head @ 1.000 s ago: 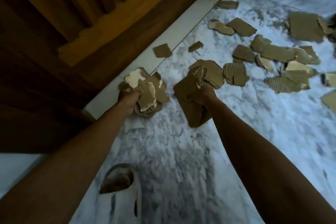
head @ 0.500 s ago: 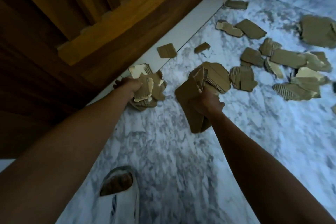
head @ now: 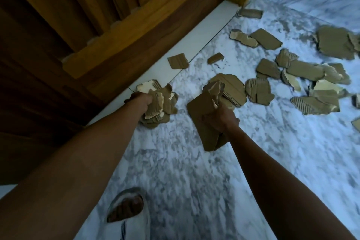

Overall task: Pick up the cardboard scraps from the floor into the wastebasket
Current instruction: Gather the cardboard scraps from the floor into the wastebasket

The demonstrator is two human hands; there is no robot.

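My left hand (head: pixel 141 102) grips a bunch of torn brown cardboard scraps (head: pixel 160 103) near the white sill. My right hand (head: pixel 221 117) clutches a larger flat cardboard piece (head: pixel 204 122) with smaller scraps bundled on top. Just beyond the right hand a round scrap (head: pixel 232 86) lies on the marble floor. Several more scraps (head: pixel 311 76) are scattered to the right and further off, with two small pieces (head: pixel 178 61) by the sill. No wastebasket is in view.
A dark wooden door (head: pixel 78 25) and its frame fill the left and top. A white sill (head: pixel 194 45) runs along its base. My foot in a white slipper (head: pixel 126 214) stands at the bottom on the grey-white marble floor (head: pixel 194 181).
Both hands keep their bundles and hold nearly the same positions. The view has shifted slightly, so the scattered scraps sit a little further right.
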